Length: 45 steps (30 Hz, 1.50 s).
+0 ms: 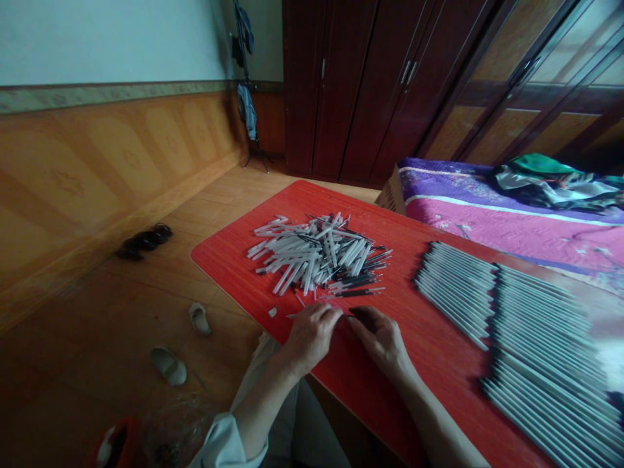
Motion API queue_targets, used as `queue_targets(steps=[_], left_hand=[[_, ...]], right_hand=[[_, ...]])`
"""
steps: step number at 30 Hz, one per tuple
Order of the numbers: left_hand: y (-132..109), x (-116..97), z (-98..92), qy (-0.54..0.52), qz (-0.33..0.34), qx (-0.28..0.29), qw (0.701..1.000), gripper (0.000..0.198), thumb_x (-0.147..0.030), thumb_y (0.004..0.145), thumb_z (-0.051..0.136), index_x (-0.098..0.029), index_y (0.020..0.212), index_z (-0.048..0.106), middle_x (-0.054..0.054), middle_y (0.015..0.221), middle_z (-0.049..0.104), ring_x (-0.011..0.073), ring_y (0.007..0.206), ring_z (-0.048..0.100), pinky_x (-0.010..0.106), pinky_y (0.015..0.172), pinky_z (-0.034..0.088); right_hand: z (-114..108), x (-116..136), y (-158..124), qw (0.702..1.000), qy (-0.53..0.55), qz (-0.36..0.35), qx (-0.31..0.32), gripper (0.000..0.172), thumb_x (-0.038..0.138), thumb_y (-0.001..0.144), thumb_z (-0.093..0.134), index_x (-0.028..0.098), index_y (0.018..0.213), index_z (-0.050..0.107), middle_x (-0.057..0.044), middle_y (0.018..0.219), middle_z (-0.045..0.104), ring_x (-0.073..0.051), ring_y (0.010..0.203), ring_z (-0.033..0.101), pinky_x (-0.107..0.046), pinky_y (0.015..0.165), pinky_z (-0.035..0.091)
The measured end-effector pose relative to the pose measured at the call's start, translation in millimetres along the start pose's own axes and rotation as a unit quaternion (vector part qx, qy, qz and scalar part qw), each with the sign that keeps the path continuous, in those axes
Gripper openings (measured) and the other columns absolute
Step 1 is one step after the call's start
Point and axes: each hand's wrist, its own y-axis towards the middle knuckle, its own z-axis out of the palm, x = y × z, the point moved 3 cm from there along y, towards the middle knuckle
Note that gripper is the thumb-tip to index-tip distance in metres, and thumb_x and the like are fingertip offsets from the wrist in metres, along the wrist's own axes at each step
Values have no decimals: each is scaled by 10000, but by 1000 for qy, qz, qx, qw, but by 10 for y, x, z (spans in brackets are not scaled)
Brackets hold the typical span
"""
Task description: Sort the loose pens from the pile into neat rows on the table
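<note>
Over the red table (404,364), my left hand (312,333) and my right hand (381,337) meet fingertip to fingertip. My left fingers are closed round a thin pen-like piece (291,316), whose pale end pokes out on the left. My right fingers pinch its dark end between the hands; most of it is hidden. Just beyond lies a loose heap of whitish pen tubes (292,253), mixed with thin dark refills (363,292). A small white scrap (272,312) is left of my left hand.
Rows of pens with black ends, a smaller set (455,292) and a larger set (550,351), lie on the right. Beyond the table is a bed with a pink and purple cover (453,208). Shoes (168,365) and an orange container (117,442) are on the floor.
</note>
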Motion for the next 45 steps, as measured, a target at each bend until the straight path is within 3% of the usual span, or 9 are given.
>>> queue_targets(steps=[5, 11, 16, 21, 26, 30, 36, 42, 45], left_hand=[[1, -7, -18, -2, -2, 10, 1000, 216, -106, 880, 426, -193, 1014, 572, 28, 869, 604, 168, 857, 559, 299, 776, 467], [-7, -10, -25, 7, 4, 10, 1000, 232, -83, 862, 444, -189, 1031, 563, 30, 901, 610, 174, 869, 560, 301, 780, 470], [-12, -26, -29, 18, 14, 8, 1000, 205, -100, 867, 446, -189, 996, 578, 36, 897, 615, 175, 868, 566, 305, 783, 472], [-14, -26, -44, 7, 10, -10, 1000, 227, -86, 868, 429, -186, 1016, 570, 37, 902, 613, 170, 873, 565, 304, 784, 472], [-12, -25, -43, -8, 4, -4, 1000, 239, -91, 875, 418, -188, 1034, 567, 39, 884, 607, 169, 858, 563, 303, 785, 471], [-11, -32, -44, -2, 8, 7, 1000, 241, -75, 869, 415, -185, 1020, 568, 40, 894, 605, 173, 870, 559, 304, 788, 469], [-12, -36, -28, 4, 19, 6, 1000, 221, -97, 885, 408, -182, 993, 581, 39, 868, 605, 160, 852, 563, 301, 781, 474], [-15, -10, -24, 1, 1, -2, 1000, 240, -86, 875, 422, -187, 1035, 568, 36, 885, 610, 158, 860, 569, 294, 773, 479], [-13, -9, -31, 3, 8, -3, 1000, 232, -94, 877, 421, -188, 1030, 568, 33, 873, 612, 159, 843, 573, 292, 758, 483]], right_hand=[[-2, 8, -10, 998, -62, -4, 4, 376, 467, 826, 472, 151, 678, 611, -25, 581, 603, -145, 549, 552, -221, 510, 413], [-6, 40, -6, 1000, -17, -9, 18, 297, 422, 801, 522, 151, 833, 637, -50, 770, 677, -173, 705, 616, -234, 633, 461], [-18, 44, -18, 997, -79, -15, 11, 370, 447, 842, 448, 155, 667, 594, -9, 555, 567, -133, 519, 522, -224, 486, 383], [-20, 37, -21, 999, -23, -22, 37, 301, 427, 823, 500, 153, 816, 625, -34, 729, 650, -163, 687, 602, -232, 623, 454], [-8, 24, -34, 998, -51, 1, 35, 307, 430, 832, 479, 164, 748, 608, -26, 647, 621, -163, 620, 581, -237, 565, 439], [-1, 68, -37, 999, -28, -13, 25, 294, 431, 818, 503, 160, 850, 614, -44, 750, 657, -172, 685, 599, -242, 615, 453], [-14, 68, -40, 995, -94, -23, -6, 415, 485, 835, 449, 164, 589, 545, -1, 516, 524, -114, 493, 468, -213, 467, 355], [-9, 69, -29, 999, -33, -8, 23, 321, 449, 806, 515, 152, 839, 633, -49, 744, 669, -178, 679, 603, -243, 612, 453], [-3, 106, -30, 998, -58, -8, 22, 325, 443, 816, 489, 159, 735, 627, -39, 660, 644, -174, 627, 592, -243, 575, 443]])
